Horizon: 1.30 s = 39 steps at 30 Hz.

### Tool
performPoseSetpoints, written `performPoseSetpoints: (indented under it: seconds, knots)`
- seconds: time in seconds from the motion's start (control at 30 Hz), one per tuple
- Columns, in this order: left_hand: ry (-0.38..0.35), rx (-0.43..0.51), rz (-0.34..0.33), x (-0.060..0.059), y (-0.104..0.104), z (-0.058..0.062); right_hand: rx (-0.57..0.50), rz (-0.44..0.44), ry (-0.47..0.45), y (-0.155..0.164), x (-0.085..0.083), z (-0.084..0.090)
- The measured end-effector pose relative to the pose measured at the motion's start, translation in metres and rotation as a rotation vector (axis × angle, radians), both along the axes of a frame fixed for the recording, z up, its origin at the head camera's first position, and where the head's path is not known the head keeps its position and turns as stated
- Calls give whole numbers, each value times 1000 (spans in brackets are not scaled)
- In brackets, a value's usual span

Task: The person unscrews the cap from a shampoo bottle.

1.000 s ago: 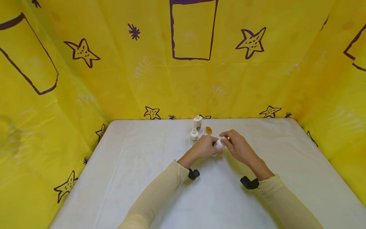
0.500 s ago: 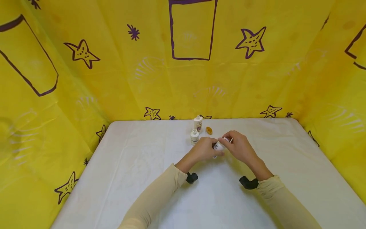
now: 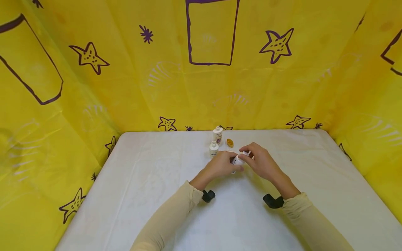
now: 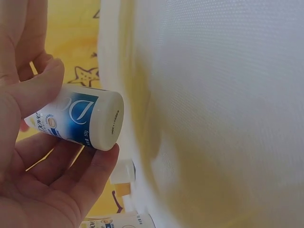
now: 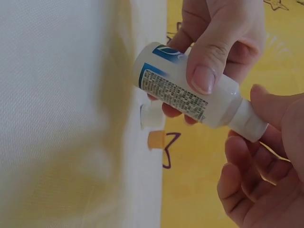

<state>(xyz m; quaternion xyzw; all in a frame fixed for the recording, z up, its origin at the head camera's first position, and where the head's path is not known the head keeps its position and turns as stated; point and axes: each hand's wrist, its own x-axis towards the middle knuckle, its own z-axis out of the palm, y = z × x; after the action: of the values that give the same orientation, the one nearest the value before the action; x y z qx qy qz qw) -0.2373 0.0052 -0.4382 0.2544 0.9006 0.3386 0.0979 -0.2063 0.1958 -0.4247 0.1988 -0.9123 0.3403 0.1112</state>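
A small white bottle (image 5: 183, 92) with a blue label and printed text is tilted above the table, its base toward the left wrist camera. My left hand (image 3: 221, 164) grips its body, thumb on one side and fingers on the other. At the bottle's narrow end, a white cap (image 5: 249, 122) is pinched between thumb and fingers of my right hand (image 3: 260, 162). In the left wrist view the capped end is hidden behind my left hand.
Two white bottles without caps, one nearer (image 3: 214, 150) and one farther (image 3: 217, 134), stand upright behind my left hand. Beside them an orange cap (image 3: 230, 143) lies on the white table (image 3: 150, 181). Yellow patterned cloth (image 3: 169, 87) rises behind the table's far edge.
Both hands and the bottle have shifted slightly left. My right fingers have changed their hold around the cap, while the standing bottles and orange cap stay in place.
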Motion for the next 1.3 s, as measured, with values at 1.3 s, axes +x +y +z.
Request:
performPoseSetpoints:
  seconds: [1.3]
  knots:
    - [-29, 42, -18, 5, -6, 9, -45, -72, -23, -1, 8, 6]
